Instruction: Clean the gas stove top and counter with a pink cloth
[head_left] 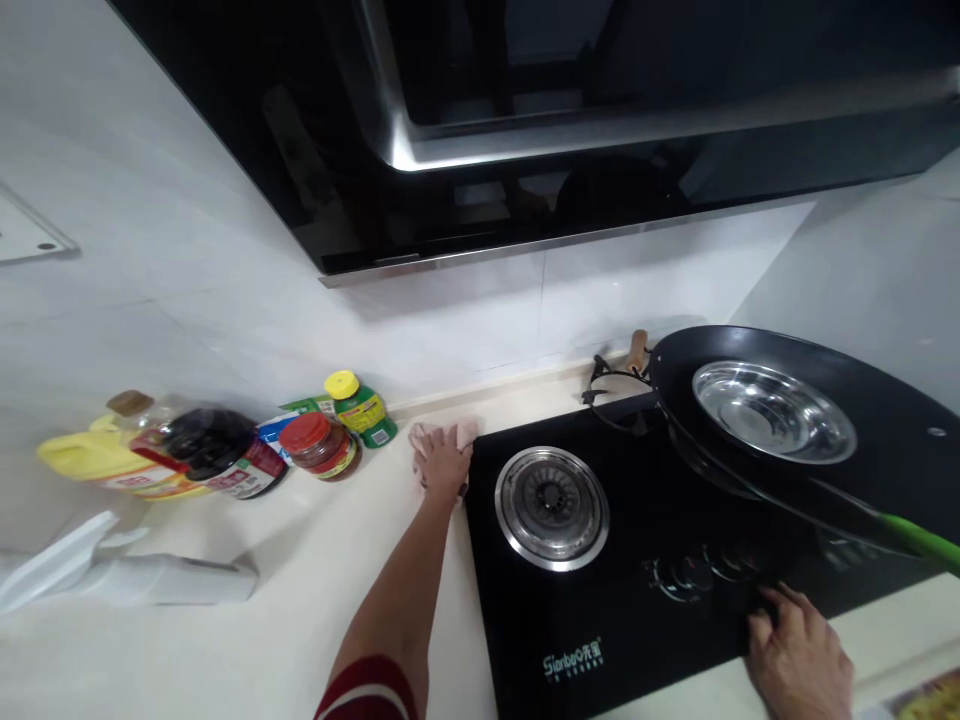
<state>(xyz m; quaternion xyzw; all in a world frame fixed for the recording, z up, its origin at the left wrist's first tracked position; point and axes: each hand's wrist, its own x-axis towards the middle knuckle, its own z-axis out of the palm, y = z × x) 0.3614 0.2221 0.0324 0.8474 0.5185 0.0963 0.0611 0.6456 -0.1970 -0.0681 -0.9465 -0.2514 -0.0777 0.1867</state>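
Observation:
A pale pink cloth (459,432) lies on the counter along the left edge of the black gas stove (517,620). My left hand (444,465) presses down on the cloth, its fingers bent over it. Just right of it is a round steel burner (553,508) with no grate on it. My right hand (799,650) rests at the stove's front edge near the control knobs (694,573), its fingertips on the dark surface. Nothing shows in the right hand, though the undersides of its fingers are hidden.
Left of the cloth stand a green bottle (367,415), a red-lidded jar (321,447), a dark bottle (225,450) and a yellow jug (97,465). A white spray bottle (165,580) lies nearer. At right, a large wok (885,430) holds a steel plate (776,412). The range hood (525,210) hangs above.

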